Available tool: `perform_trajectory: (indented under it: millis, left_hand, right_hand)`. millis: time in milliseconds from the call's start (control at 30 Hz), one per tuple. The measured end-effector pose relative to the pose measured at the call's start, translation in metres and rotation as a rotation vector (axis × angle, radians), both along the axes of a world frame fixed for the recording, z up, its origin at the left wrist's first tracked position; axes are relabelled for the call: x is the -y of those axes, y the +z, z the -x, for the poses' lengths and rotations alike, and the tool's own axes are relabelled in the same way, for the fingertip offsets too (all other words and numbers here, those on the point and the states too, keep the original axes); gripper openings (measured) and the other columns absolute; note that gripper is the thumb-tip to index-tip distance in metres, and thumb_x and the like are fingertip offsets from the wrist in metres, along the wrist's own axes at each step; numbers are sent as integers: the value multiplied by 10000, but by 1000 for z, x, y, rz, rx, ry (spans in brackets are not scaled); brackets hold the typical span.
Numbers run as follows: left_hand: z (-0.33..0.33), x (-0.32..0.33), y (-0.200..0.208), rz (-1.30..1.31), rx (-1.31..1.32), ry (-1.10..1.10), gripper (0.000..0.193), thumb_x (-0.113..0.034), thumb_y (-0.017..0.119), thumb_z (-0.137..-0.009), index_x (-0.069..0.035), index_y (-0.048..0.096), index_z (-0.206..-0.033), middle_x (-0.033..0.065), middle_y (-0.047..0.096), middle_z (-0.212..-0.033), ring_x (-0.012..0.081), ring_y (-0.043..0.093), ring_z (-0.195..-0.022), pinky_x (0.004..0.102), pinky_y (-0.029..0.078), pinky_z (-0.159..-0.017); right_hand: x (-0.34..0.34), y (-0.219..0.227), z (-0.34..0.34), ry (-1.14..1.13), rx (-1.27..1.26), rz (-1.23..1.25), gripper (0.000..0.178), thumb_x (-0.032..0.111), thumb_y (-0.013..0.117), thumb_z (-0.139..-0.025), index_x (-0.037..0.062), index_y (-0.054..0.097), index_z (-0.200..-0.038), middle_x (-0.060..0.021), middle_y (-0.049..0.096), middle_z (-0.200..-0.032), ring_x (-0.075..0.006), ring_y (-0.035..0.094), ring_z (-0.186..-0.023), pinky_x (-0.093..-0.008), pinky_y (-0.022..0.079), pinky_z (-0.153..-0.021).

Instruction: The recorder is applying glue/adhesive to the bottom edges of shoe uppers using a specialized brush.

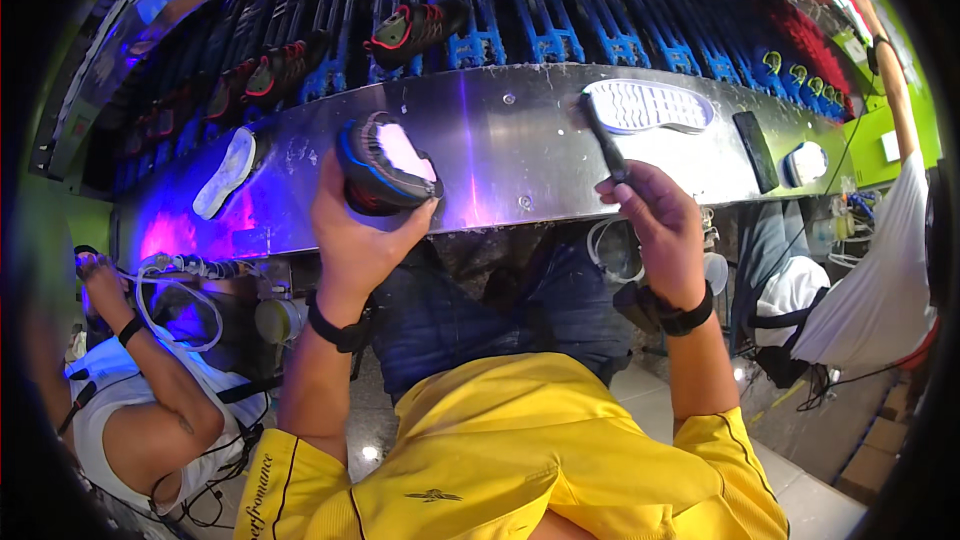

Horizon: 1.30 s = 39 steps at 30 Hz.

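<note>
Above the near edge of the silver sheet-metal bench point(520, 155), the left hand point(352, 240) holds a dark, rounded shoe upper with blue trim and a pale underside point(385, 172), fingers and thumb clamped on its sides. The upper is judged light and slightly yielding, best gripped by its dark sides. Farther right, the right hand point(658, 218) pinches a slim black brush-like tool point(604, 139) beside a white grooved sole point(655, 106); contact is unclear.
</note>
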<state>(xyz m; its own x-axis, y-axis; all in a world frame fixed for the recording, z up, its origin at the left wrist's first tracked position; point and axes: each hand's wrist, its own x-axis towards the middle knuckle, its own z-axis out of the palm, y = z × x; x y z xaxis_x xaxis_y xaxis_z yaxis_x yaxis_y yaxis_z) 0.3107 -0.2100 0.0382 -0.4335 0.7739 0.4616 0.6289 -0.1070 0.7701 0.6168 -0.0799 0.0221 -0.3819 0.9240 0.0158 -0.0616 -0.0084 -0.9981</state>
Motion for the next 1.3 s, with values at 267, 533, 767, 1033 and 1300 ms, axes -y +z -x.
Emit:
perform_trajectory:
  millis: [267,533,767,1033,1300]
  left_hand:
    - [-12,17,-22,-28,-248,-27,833,-2,872,-654,-5,564,-1428,160,656,-1358,316,649,-1275,421,486,-1140]
    - [-16,54,-38,-4,-510,-57,749,-200,858,-789,-55,502,-1432,208,657,-1395,423,637,-1318,628,402,-1205]
    - [-21,64,-60,-56,-476,-7,421,-260,708,-985,-98,577,-1351,135,710,-1345,340,664,-1314,659,295,-1263]
    - [-20,65,-65,-69,-456,-2,406,-292,690,-1002,-103,575,-1342,122,703,-1343,344,657,-1313,663,307,-1258]
    - [-22,72,-77,-95,-479,-6,370,-285,686,-1016,-110,573,-1321,114,699,-1341,335,663,-1295,708,313,-1240]
  right_hand:
    - [30,-9,40,63,340,-99,254,187,719,-1064,-33,751,-1185,-6,661,-757,-57,545,-722,-265,451,-640]
    - [35,-46,73,199,238,237,245,193,723,-1054,-40,776,-1105,24,639,-729,-39,512,-693,-253,407,-614]
    - [52,-47,100,134,271,130,239,203,698,-1080,-20,779,-1045,45,667,-799,-24,485,-701,-227,381,-624]
    - [78,-52,80,196,209,259,260,190,701,-1070,-38,789,-1156,10,678,-752,-42,562,-720,-252,458,-658]
    - [60,-54,93,86,341,50,284,219,718,-1058,-40,780,-1157,-50,713,-750,-79,641,-720,-272,498,-669]
